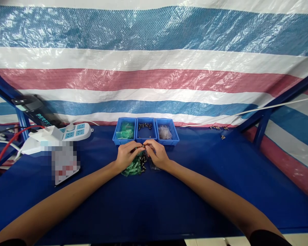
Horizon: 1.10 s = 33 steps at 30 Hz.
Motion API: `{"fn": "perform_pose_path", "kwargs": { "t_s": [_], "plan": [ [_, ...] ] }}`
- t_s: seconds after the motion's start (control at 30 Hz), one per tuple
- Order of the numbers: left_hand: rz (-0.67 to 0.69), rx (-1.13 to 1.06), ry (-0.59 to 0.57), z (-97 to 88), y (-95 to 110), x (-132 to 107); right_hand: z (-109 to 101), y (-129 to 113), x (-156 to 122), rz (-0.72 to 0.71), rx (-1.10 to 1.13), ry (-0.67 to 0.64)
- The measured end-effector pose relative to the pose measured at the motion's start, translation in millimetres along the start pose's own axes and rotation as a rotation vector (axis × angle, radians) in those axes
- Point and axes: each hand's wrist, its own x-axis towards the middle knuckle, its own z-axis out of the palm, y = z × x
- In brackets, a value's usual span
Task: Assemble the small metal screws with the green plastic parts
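My left hand (127, 154) and my right hand (156, 154) meet over a small heap of green parts (133, 168) and dark small pieces on the blue table cloth (154, 201). Both hands have their fingers pinched together on a tiny item between them, too small to name. Just beyond the hands stand three blue bins: the left bin (124, 131) holds green parts, the middle bin (145, 130) holds small dark pieces, the right bin (167, 132) holds clear bags.
A white power strip (75, 131) and cables lie at the back left, beside a black device (36, 111). A blurred flat object (65, 163) lies left of my hands. Loose small parts (217, 128) sit at the back right. A striped tarp (154, 68) hangs behind.
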Motion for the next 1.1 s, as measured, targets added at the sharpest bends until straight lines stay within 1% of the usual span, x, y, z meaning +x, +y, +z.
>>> {"fn": "perform_pose_path", "kwargs": {
  "t_s": [0.3,1.1],
  "plan": [
    [0.008,0.01,-0.017,-0.3,-1.2,-0.2,1.1,2.0,-0.2,-0.001,0.013,-0.003],
    [0.004,0.002,-0.016,0.3,-1.9,-0.9,1.2,1.5,0.3,0.005,0.013,0.004]
  ]
}}
